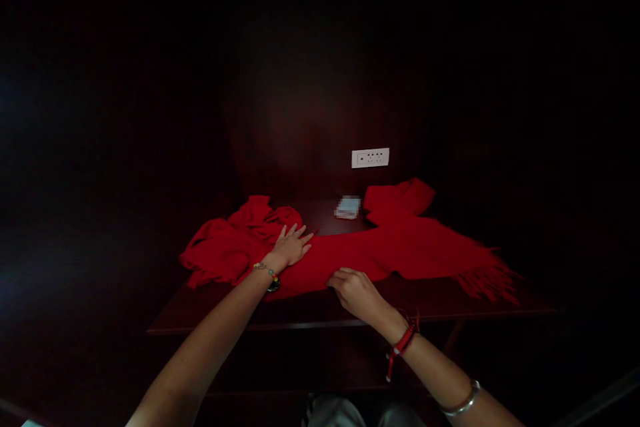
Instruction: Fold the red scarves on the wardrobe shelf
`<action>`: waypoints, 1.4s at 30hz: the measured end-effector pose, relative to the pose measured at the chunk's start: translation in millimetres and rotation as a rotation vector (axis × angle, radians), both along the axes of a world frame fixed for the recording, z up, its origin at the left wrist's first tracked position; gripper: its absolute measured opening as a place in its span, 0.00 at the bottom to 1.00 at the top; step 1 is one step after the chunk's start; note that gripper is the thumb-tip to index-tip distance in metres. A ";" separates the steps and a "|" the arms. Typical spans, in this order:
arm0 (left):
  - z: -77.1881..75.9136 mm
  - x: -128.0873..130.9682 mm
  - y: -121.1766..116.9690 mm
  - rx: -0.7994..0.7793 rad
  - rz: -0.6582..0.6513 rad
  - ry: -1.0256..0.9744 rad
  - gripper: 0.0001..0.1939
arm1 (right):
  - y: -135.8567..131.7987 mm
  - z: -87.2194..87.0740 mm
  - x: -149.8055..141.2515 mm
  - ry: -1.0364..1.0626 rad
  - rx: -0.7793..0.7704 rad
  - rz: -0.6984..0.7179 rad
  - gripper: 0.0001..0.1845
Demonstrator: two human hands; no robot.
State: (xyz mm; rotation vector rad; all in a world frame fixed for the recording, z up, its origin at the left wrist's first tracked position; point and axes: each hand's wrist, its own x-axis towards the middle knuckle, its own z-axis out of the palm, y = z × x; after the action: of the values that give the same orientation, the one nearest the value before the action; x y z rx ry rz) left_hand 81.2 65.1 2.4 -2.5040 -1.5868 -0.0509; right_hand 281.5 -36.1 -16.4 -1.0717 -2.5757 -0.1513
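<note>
A red fringed scarf (420, 248) lies across a dark wooden tabletop (320, 315). Its left part is bunched in loose folds; the middle is spread fairly flat, and fringe hangs out at the right end. My left hand (291, 245) rests palm down on the scarf beside the bunched part, fingers spread. At the scarf's near edge, my right hand (354, 290) has its fingers curled together, with the fingertips pinching the cloth edge. The fabric inside that pinch is mostly hidden by the hand.
Behind the scarf lies a small light-blue item (348, 207), blurred by pixelation. A white socket panel (371, 158) is mounted on the dark back wall. My knees (335, 411) show below the table's front edge.
</note>
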 end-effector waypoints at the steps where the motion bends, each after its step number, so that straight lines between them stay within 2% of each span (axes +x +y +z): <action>1: 0.1 1.7 -2.0 -0.012 -0.058 -0.007 0.23 | -0.4 0.7 -0.2 0.004 0.006 -0.009 0.12; 3: -1.2 3.5 -5.0 -0.115 -0.128 -0.007 0.24 | -0.8 1.8 -1.0 0.016 0.034 -0.038 0.12; 5: -3.7 2.9 -5.6 -0.235 -0.112 0.000 0.25 | -0.3 1.5 -2.1 0.033 0.065 -0.089 0.11; 7: -5.8 1.7 -5.4 -0.284 -0.070 -0.001 0.26 | 1.3 -1.4 -2.8 0.053 0.063 -0.150 0.11; 9: -6.6 2.4 -7.2 -0.248 -0.087 -0.015 0.26 | 2.9 -6.5 -2.0 0.083 0.027 -0.197 0.11; 12: -7.1 7.8 -17.0 -0.151 -0.215 -0.081 0.26 | 3.1 -14.2 4.0 0.155 -0.019 -0.189 0.13; 15: -8.4 11.6 -30.5 -0.176 -0.345 -0.104 0.26 | 0.0 -16.5 14.9 0.193 -0.037 -0.165 0.16; 19: -7.1 6.0 -39.9 -0.259 -0.402 -0.044 0.26 | -5.1 -9.9 27.3 0.127 -0.057 -0.215 0.18; 24: 1.2 1.0 -32.8 -0.257 -0.451 -0.033 0.27 | -9.5 1.1 26.5 0.063 -0.015 -0.149 0.17; 26: 4.3 2.7 -23.1 -0.183 -0.430 -0.073 0.26 | -10.6 4.7 22.1 0.037 0.009 -0.115 0.15; 29: 8.0 5.9 -3.7 -0.127 -0.297 -0.079 0.26 | -10.3 9.4 14.4 -0.032 0.029 -0.078 0.12; 33: 10.8 6.7 17.6 -0.220 -0.216 -0.065 0.27 | -5.5 11.6 6.3 -0.168 0.078 -0.050 0.09; 35: 11.1 5.9 24.6 -0.247 -0.186 -0.146 0.27 | -2.8 10.8 3.5 -0.214 0.105 -0.035 0.09; 39: 10.6 3.3 37.6 -0.265 -0.038 -0.380 0.25 | -0.5 9.5 -1.9 -0.225 0.134 -0.043 0.07; 42: 11.4 1.6 47.5 -0.280 0.010 -0.441 0.21 | -0.7 10.6 -6.5 -0.221 0.152 -0.058 0.06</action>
State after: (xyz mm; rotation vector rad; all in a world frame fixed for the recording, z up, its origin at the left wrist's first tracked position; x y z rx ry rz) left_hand 82.7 112.6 13.8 -2.8449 -1.8787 -0.4378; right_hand 275.1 -36.8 -5.8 -1.1281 -2.6735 -0.4982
